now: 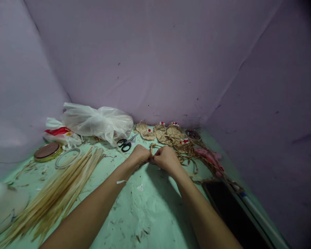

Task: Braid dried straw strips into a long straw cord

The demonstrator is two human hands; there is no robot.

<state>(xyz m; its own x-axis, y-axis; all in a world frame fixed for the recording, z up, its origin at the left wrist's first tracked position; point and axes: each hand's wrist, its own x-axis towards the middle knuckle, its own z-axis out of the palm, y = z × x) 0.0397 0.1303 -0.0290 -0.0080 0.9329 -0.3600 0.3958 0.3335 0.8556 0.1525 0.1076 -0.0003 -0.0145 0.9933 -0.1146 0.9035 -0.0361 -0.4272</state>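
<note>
My left hand (140,155) and my right hand (167,158) meet over the middle of the green work surface, fingers closed in a pinch. A braided straw cord (152,146) rises between them and curls away behind my right hand. The part between the fingertips is mostly hidden. A pale strip stands out behind my left wrist, towards the black-handled scissors (126,144). Just beyond my hands lie several woven straw pieces (160,133) with red and white beads. More braided cord (194,165) lies in loops right of my right hand.
Long dry straw strips (54,190) spread at the left, near a tape roll (67,158), a round tin (47,152) and a white container (5,207). A clear plastic bag (101,122) lies at the back. A dark flat object (230,211) sits at right. Purple walls enclose the surface.
</note>
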